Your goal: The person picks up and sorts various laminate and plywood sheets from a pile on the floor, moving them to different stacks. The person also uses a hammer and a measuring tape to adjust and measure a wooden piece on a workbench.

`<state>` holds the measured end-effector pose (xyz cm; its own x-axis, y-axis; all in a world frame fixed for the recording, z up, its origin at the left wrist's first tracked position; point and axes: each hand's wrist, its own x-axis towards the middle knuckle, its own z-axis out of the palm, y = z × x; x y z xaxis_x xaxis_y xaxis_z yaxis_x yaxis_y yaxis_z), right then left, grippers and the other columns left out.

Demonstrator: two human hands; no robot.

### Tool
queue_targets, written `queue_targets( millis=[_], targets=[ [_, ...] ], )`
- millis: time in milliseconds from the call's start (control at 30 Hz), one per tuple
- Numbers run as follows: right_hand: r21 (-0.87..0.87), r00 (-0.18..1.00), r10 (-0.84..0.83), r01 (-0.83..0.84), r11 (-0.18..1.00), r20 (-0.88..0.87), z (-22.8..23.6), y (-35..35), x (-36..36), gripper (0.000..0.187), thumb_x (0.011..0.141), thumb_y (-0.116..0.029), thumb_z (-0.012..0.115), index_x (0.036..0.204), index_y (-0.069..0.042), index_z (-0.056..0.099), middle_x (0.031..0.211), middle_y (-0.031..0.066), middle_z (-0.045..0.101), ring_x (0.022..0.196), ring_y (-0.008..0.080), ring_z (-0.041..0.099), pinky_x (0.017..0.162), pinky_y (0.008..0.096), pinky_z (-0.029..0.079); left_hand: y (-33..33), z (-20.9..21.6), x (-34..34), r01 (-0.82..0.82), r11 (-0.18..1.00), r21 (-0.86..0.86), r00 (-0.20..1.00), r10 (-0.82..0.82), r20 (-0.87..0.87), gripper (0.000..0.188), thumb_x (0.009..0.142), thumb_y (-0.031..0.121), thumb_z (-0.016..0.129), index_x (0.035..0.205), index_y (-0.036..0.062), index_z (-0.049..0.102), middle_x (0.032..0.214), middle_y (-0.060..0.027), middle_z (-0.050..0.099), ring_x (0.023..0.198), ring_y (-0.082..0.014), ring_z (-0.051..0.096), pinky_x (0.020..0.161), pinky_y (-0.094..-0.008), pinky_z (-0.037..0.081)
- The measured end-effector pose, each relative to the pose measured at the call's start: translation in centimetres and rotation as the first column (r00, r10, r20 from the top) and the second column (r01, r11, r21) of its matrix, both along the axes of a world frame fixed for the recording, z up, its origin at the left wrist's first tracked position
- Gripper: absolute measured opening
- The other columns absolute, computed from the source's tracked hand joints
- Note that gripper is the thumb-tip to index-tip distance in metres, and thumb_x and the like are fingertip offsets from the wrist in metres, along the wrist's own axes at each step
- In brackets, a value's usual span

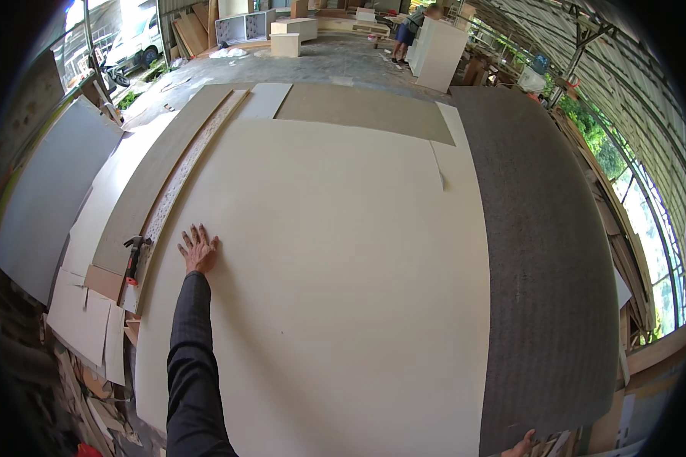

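My left hand [199, 250] lies with its fingers spread on the large white sheet [343, 251], over its left part. It holds nothing. My right hand [520, 444] shows only in part at the bottom edge of the picture, by the near edge of a dark grey sheet [549, 266]. Most of its fingers are cut off from sight, so its grip is unclear. The grey sheet runs along the right side of the white one. Left of my left hand, a claw hammer [133, 260] with a red and black handle rests on long narrow boards [156, 183].
A grey-beige strip [366, 109] lies across the white sheet's far end. Scrap pieces [99, 388] are heaped at the lower left, and a pale panel [53, 198] leans at the left. Far back, a person [408, 34] stands beside a white cabinet [438, 53].
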<state>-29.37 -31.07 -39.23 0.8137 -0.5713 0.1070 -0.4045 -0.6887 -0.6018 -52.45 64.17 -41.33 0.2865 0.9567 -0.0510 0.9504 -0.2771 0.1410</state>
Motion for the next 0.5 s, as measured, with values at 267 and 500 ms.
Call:
queue_targets(
  millis=[267,500],
  targets=[
    [0.806,0.983,-0.171,0.051,0.589,0.063,0.6,4.7,2.8,0.069,0.09,-0.051,0.052,0.13,0.004,0.04,0.13,0.0171,0.047,0.114,0.0326,0.05,0.093,0.0454,0.044,1.8,-0.3,2.4,-0.002,1.0,0.019,0.999,0.003,-0.034,0.067,0.095,0.049,0.027,0.148,0.0127,0.01,0.155,-0.0097,0.005,0.142,-0.0339,-0.003,0.11,-0.0566,-0.004],
    [0.847,0.989,-0.104,-0.032,0.531,0.102,-0.8,5.0,5.0,0.064,0.091,-0.048,0.053,0.125,0.006,0.046,0.125,0.0155,0.052,0.106,0.0321,0.056,0.088,0.0459,0.048,4.7,-0.2,4.7,0.02,0.999,-0.038,1.0,-0.02,-0.012,0.069,0.094,0.051,0.028,0.148,0.0126,0.009,0.155,-0.0115,0.003,0.142,-0.0353,-0.004,0.11,-0.0564,-0.004]
  ],
)
